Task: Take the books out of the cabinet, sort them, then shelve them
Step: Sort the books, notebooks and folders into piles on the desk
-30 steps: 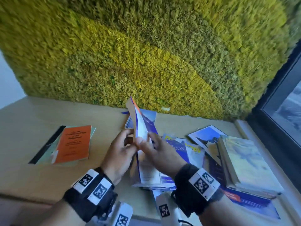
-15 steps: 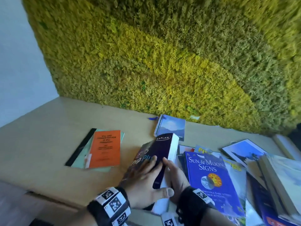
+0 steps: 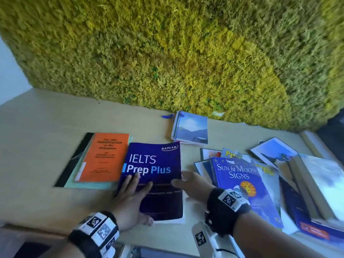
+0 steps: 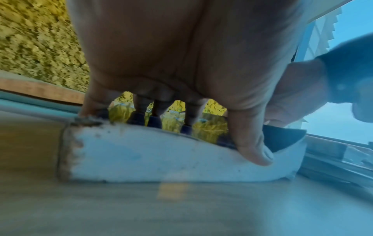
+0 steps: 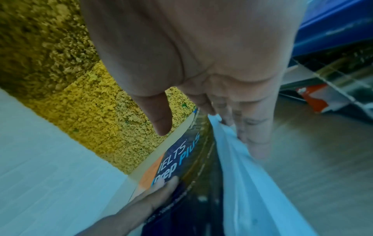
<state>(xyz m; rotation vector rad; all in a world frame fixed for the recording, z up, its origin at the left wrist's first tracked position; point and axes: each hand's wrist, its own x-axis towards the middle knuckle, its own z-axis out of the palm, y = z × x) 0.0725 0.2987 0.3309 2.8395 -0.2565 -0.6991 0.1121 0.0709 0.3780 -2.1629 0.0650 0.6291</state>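
A dark blue IELTS Prep Plus book [image 3: 154, 164] lies flat, cover up, on the pale wooden top [image 3: 46, 127], just right of an orange booklet [image 3: 104, 157]. My left hand [image 3: 135, 192] rests on its lower left cover with fingers spread straight and the thumb at the near page edge [image 4: 161, 156]. My right hand [image 3: 191, 185] lies against the book's right page edge [image 5: 238, 159] with straight fingers, its thumb [image 3: 176, 182] by the cover. Neither hand curls round the book.
The orange booklet tops a teal and black stack. A spiral notebook [image 3: 191, 129] lies by the moss wall [image 3: 167, 53]. A blue Sun & Moon Signs book [image 3: 242, 183] and a heap of several books [image 3: 316, 183] fill the right side.
The IELTS book went from upright in both hands to lying flat, shifted left beside the orange booklet. Both hands have flattened onto it.
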